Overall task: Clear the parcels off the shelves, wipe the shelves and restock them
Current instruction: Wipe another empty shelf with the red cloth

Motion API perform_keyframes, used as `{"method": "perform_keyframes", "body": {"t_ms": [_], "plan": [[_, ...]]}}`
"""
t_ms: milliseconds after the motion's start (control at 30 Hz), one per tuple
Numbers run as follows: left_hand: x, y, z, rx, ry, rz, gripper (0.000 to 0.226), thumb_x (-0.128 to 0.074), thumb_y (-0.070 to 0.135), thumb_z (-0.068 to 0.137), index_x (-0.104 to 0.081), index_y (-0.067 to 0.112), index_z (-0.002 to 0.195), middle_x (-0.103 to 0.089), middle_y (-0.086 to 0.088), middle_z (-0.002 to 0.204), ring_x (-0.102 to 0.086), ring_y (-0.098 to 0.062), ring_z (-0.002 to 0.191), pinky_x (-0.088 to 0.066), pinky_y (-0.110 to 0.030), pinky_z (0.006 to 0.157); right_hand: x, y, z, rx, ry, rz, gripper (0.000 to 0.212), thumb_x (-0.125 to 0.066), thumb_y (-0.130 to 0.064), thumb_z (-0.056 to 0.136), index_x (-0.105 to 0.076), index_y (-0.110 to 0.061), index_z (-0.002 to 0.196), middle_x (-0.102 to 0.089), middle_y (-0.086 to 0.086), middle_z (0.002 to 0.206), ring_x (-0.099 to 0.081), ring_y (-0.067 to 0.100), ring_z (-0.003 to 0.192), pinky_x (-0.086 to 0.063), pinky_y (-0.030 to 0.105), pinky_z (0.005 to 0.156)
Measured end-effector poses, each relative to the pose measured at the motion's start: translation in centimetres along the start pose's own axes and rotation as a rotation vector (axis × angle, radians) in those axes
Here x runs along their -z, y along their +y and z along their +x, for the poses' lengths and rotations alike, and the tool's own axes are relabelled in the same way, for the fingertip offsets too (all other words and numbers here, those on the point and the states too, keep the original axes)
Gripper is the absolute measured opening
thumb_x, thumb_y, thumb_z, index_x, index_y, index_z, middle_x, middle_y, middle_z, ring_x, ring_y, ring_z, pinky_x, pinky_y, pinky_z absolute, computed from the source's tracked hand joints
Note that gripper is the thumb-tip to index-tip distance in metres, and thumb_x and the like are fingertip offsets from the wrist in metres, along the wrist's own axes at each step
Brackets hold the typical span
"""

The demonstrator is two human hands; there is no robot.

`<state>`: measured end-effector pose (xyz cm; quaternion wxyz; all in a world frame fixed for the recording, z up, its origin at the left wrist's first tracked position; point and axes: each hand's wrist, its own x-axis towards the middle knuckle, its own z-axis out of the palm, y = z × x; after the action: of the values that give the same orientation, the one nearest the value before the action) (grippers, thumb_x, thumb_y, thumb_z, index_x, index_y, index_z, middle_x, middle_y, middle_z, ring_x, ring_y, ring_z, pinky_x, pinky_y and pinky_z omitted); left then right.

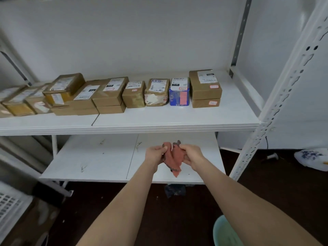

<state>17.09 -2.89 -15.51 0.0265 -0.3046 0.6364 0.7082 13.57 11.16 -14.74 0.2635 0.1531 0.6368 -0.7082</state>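
lower shelf (99, 157) bare, unwiped by its marks; parcels (110, 94) on upper shelf (177, 119); left hand (155, 154), right hand (190, 155) pinching cloth (174, 157).

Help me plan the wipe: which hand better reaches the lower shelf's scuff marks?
Probably the left hand: both grip the cloth, but the scuff marks lie on its side.

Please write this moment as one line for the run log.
left hand + right hand: hold red cloth | lower shelf: no parcels | upper shelf: parcels in row
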Motion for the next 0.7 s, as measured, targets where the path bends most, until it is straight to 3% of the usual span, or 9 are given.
{"method": "perform_keyframes", "body": {"t_ms": [133, 233, 333, 433, 500, 567, 633, 700], "plan": [[2.7, -0.6, 0.2, 0.008, 0.135, -0.018, 0.03, -0.061, 0.008, 0.092, -0.051, 0.008, 0.063, -0.053, -0.007, 0.066, -0.051, -0.022, 0.06, -0.055, -0.03, 0.061, -0.1, 1.1, 0.5, -0.059, 0.145, 0.05, 0.016, -0.056, -0.003, 0.09, -0.058, -0.009, 0.076, -0.059, 0.006, 0.071, -0.052, 0.016, 0.061, -0.049, 0.028, 0.06], [3.8, -1.0, 0.7, 0.016, 0.191, -0.022, 0.032, -0.063, 0.011, 0.091, -0.051, 0.009, 0.061, -0.055, -0.008, 0.066, -0.053, -0.023, 0.062, -0.056, -0.036, 0.067, -0.2, 2.2, 1.3, -0.046, 0.21, -0.021, 0.019, -0.058, -0.006, 0.091, -0.06, -0.009, 0.073, -0.062, 0.006, 0.075, -0.056, 0.02, 0.073, -0.048, 0.034, 0.072], [3.9, -2.0, 1.4, 0.041, 0.206, -0.01, 0.035, -0.064, 0.017, 0.091, -0.048, 0.011, 0.06, -0.054, -0.006, 0.065, -0.052, -0.021, 0.064, -0.055, -0.041, 0.077, -0.4, 3.8, 1.7, -0.027, 0.217, -0.065, 0.008, -0.069, -0.013, 0.087, -0.067, -0.007, 0.082, -0.063, 0.008, 0.079, -0.058, 0.023, 0.078, -0.051, 0.038, 0.078], [3.4, -3.7, 2.6, 0.026, 0.216, 0.088, 0.031, -0.06, 0.022, 0.093, -0.051, 0.016, 0.064, -0.055, -0.004, 0.068, -0.055, -0.025, 0.074, -0.053, -0.041, 0.079, 0.1, 5.9, 2.5, 0.009, 0.267, -0.28, 0.016, -0.068, -0.012, 0.086, -0.069, 0.002, 0.095, -0.064, 0.014, 0.085, -0.058, 0.024, 0.079, -0.048, 0.035, 0.074], [2.8, -5.1, 3.6, 0.015, 0.205, 0.183, 0.023, -0.056, 0.019, 0.095, -0.058, 0.015, 0.072, -0.058, -0.004, 0.074, -0.059, -0.029, 0.085, -0.052, -0.041, 0.081, 0.8, 6.9, 3.1, 0.028, 0.323, -0.425, 0.024, -0.061, -0.016, 0.091, -0.068, 0.004, 0.1, -0.066, 0.019, 0.094, -0.059, 0.027, 0.084, -0.047, 0.034, 0.077], [2.0, -6.7, 4.8, 0.038, 0.202, 0.247, 0.013, -0.052, 0.012, 0.096, -0.065, 0.014, 0.094, -0.064, -0.005, 0.09, -0.06, -0.029, 0.096, -0.051, -0.037, 0.087, 1.8, 8.0, 4.0, 0.035, 0.357, -0.521, 0.026, -0.052, -0.018, 0.096, -0.066, 0.001, 0.106, -0.066, 0.018, 0.106, -0.06, 0.03, 0.097, -0.047, 0.036, 0.083], [1.1, -8.1, 6.2, 0.063, 0.188, 0.289, 0.027, -0.049, 0.008, 0.095, -0.064, 0.012, 0.118, -0.065, -0.007, 0.111, -0.059, -0.028, 0.105, -0.05, -0.039, 0.094, 2.8, 8.7, 5.2, 0.042, 0.377, -0.572, 0.027, -0.045, -0.014, 0.099, -0.065, -0.003, 0.114, -0.064, 0.015, 0.113, -0.058, 0.03, 0.104, -0.046, 0.035, 0.086], [0.0, -9.3, 7.8, 0.07, 0.174, 0.329, 0.03, -0.049, 0.007, 0.095, -0.063, 0.013, 0.121, -0.065, -0.009, 0.117, -0.06, -0.028, 0.105, -0.051, -0.04, 0.095, 3.8, 9.4, 7.0, 0.039, 0.401, -0.549, 0.03, -0.043, -0.009, 0.099, -0.064, -0.008, 0.12, -0.063, 0.014, 0.118, -0.057, 0.031, 0.109, -0.046, 0.036, 0.09]]}}
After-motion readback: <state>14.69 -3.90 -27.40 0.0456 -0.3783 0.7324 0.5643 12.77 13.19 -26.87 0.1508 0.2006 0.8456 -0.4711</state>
